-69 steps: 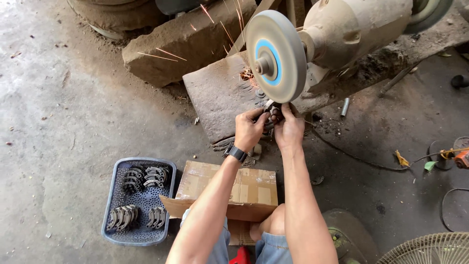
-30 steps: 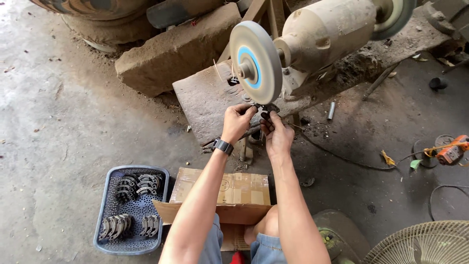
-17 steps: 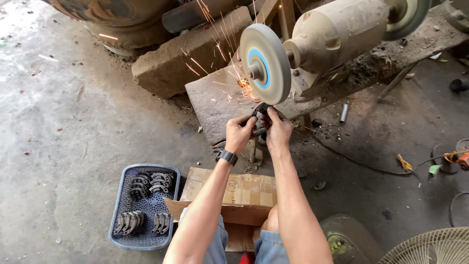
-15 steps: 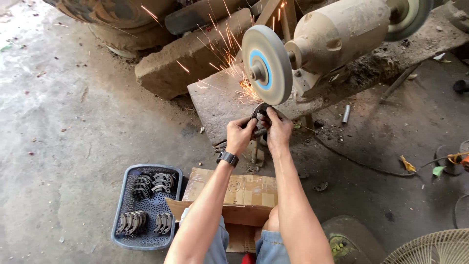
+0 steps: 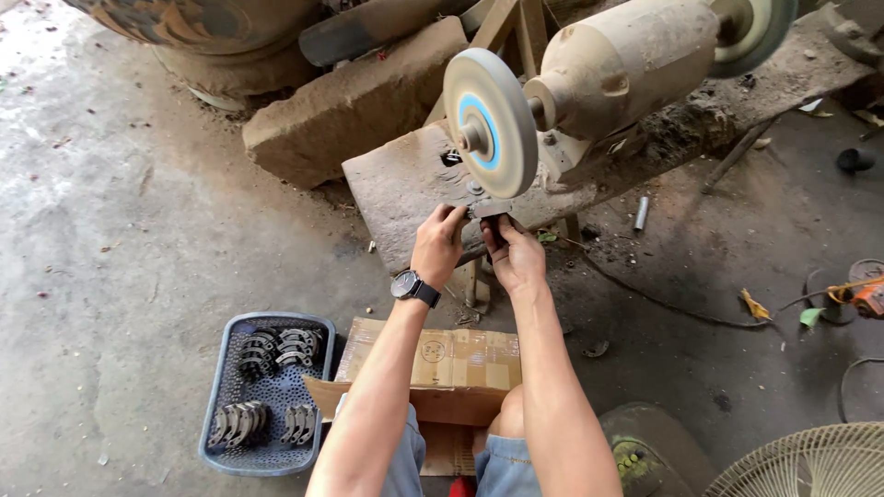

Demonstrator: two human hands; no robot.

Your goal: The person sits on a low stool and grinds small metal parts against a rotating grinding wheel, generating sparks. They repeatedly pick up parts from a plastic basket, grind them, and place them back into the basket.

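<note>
My left hand (image 5: 438,245) and right hand (image 5: 516,259) are both closed around a small grey metal piece (image 5: 487,210), pinched between the fingertips of each, so it sits just above and between my two hands. The piece is held up at the lower rim of the grinding wheel (image 5: 491,122), a pale disc with a blue ring round its hub; from here I cannot tell whether metal and wheel actually touch. The wheel is mounted on a dusty motor (image 5: 626,63), which has a second wheel (image 5: 753,29) at its far end, two in all. A dark watch (image 5: 415,287) is on my left wrist. Down by my left knee a blue-grey plastic basket (image 5: 217,394) lies on the concrete floor (image 5: 120,239), holding four clusters of curved dark metal parts (image 5: 276,346). One cardboard box (image 5: 453,364) sits beside it, under my forearms.
</note>
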